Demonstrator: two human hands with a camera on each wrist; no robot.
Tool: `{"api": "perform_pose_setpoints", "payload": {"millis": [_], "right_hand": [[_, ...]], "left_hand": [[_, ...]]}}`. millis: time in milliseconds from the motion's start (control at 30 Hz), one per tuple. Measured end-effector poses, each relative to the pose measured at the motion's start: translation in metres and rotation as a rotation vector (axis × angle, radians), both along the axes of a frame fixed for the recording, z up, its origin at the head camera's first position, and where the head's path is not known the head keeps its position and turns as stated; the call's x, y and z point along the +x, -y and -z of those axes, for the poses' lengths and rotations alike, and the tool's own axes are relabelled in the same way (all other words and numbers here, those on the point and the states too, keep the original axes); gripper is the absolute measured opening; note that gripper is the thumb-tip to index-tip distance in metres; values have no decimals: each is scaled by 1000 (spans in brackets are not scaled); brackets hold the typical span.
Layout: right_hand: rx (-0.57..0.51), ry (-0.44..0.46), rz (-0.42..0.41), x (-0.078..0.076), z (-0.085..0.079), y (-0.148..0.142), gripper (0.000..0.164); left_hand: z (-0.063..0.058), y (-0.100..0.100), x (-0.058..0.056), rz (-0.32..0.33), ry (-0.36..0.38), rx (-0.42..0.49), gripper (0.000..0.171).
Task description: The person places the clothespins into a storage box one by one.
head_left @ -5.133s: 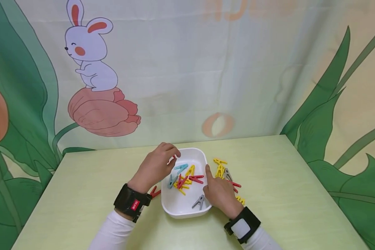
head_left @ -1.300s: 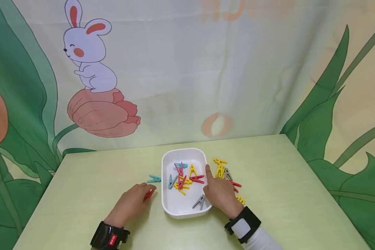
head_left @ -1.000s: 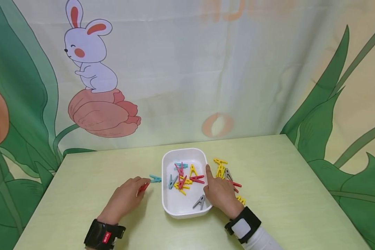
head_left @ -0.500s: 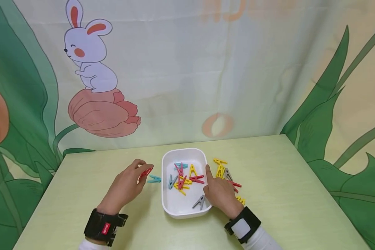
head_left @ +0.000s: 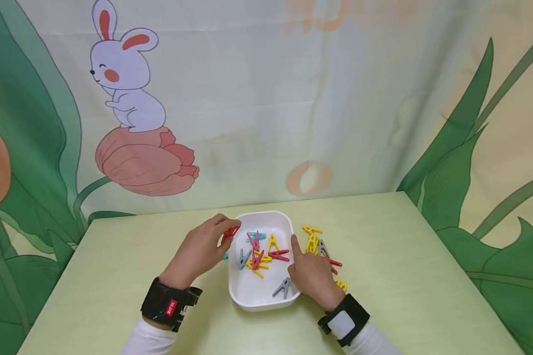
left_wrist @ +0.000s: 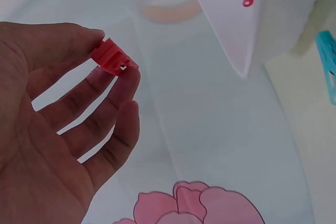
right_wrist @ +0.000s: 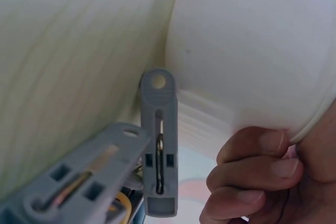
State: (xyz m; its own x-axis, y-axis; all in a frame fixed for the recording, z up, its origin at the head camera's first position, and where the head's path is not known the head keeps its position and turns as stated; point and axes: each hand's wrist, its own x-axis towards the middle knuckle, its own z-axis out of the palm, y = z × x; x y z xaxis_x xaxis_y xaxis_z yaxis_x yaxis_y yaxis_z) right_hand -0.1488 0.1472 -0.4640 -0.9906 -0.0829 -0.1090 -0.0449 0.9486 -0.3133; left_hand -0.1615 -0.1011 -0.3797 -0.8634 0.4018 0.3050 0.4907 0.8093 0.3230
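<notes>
My left hand pinches a red clothespin between thumb and fingertips. It is at the left rim of a white plastic box, with the clothespin over that rim in the head view. Inside the box lie red, yellow, blue and grey clothespins, among them a grey one near the front. My right hand grips the box's right side, index finger along the rim. In the right wrist view its other fingers are curled against the outer wall.
Right of the box lie several more clothespins: yellow ones, a grey one and red ones. A blue clothespin lies left of the box, mostly hidden by my left hand in the head view. A printed curtain hangs behind the table.
A red clothespin now lies in the box that my left hand held over it earlier. My left hand has since taken another from the left table and moved up and right. My right hand stays put.
</notes>
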Motion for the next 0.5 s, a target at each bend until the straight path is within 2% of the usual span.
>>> {"api": "perform_pose_setpoints", "payload": {"millis": [500], "right_hand": [[-4, 8, -1, 0, -1, 0, 73]], "left_hand": [[-9, -30, -18, 89, 19, -27, 33]]}}
